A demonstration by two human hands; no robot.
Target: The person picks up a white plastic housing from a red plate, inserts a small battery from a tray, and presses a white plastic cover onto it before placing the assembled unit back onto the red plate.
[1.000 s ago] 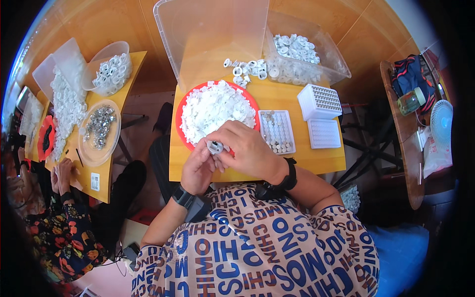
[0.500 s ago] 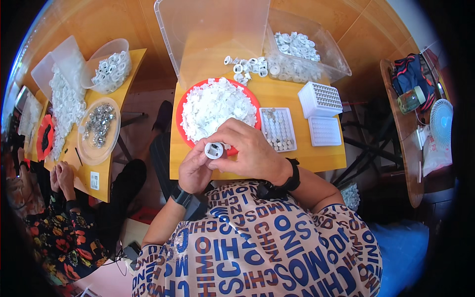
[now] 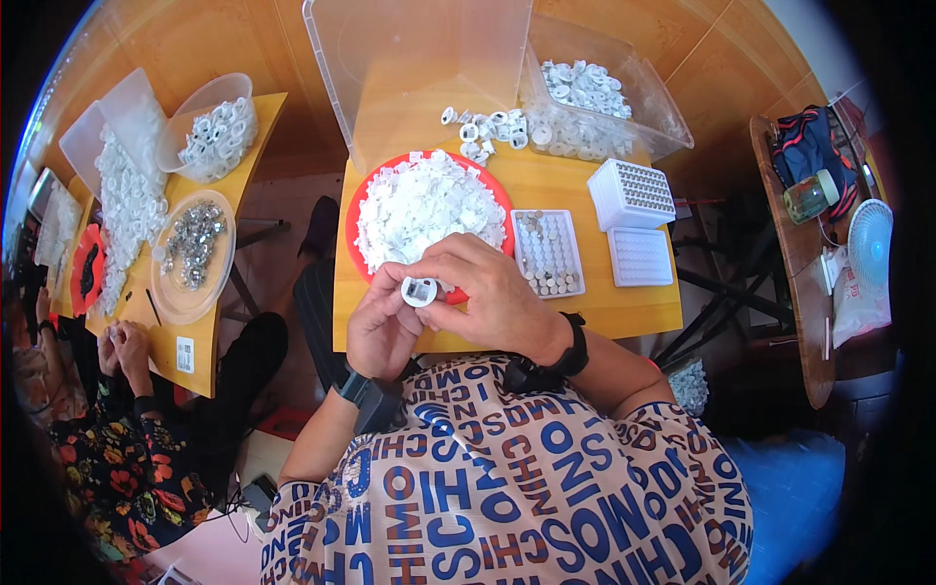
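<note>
The left hand (image 3: pixel 383 329) and right hand (image 3: pixel 495 298) pinch a white round part (image 3: pixel 419 292) at six o'clock from the red tray (image 3: pixel 353 236). For control, brace it lightly from the left, dark-centred face upward.

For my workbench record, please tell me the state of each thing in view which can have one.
Left hand: closed on the round white part
Right hand: closed on it
Round white part: held, dark opening facing camera
Red tray: heaped with white pieces
Disc tray: partly filled
Clear bin: open, holding white parts
Jar: lid on
Fan: cannot tell whether running
</note>
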